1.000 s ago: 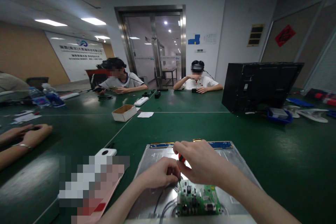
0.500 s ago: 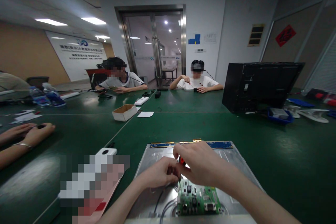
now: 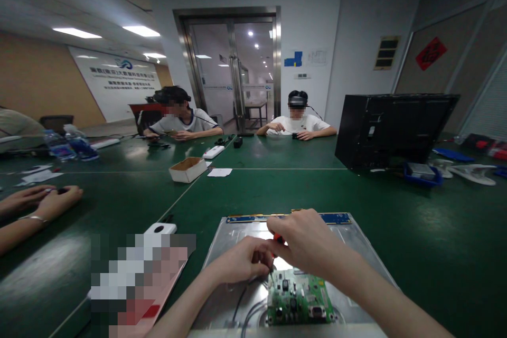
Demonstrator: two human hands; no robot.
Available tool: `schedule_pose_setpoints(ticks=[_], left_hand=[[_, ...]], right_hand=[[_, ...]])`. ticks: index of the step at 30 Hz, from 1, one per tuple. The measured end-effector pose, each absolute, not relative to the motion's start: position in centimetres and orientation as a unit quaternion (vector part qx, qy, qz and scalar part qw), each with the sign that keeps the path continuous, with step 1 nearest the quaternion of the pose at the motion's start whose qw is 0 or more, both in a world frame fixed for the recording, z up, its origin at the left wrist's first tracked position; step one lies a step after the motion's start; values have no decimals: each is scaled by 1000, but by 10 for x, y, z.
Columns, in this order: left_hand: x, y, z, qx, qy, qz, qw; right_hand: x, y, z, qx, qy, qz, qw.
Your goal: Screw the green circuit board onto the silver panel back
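Note:
My right hand (image 3: 311, 237) is closed round the red handle of a screwdriver (image 3: 279, 238) above the upper left corner of a green circuit board (image 3: 301, 296). The screwdriver's thin shaft points down at that corner. My left hand (image 3: 241, 260) pinches around the lower shaft, its fingertips partly hiding it. Beneath both hands lies a silvery metal display panel (image 3: 227, 240), with the board on its near part. A blue strip board (image 3: 336, 218) runs along the panel's far edge. Dark cables (image 3: 253, 310) lie left of the green board.
On the left lie a white device (image 3: 163, 228) and a pinkish, partly blurred item (image 3: 174, 269). A small open box (image 3: 188, 170) and a black monitor (image 3: 396, 129) stand farther back. Co-workers sit across the table; another person's hands (image 3: 55, 203) are at left.
My right hand has turned and shifted slightly to the right on the screwdriver handle. My left hand stays almost in place. The co-worker opposite has lowered a hand.

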State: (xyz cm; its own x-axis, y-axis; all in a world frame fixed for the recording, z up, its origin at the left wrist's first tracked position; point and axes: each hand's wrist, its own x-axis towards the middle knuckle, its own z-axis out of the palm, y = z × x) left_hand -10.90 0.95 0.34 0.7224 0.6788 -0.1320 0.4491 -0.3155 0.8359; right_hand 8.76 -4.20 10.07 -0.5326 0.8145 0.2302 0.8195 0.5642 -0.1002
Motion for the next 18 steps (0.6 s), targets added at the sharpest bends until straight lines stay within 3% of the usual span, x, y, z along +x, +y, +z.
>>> schedule_pose_setpoints(ticks=[18], left_hand=[[-116, 10, -8, 817, 379, 131, 415]], right_hand=[[87, -45, 96, -391, -904, 15, 173]])
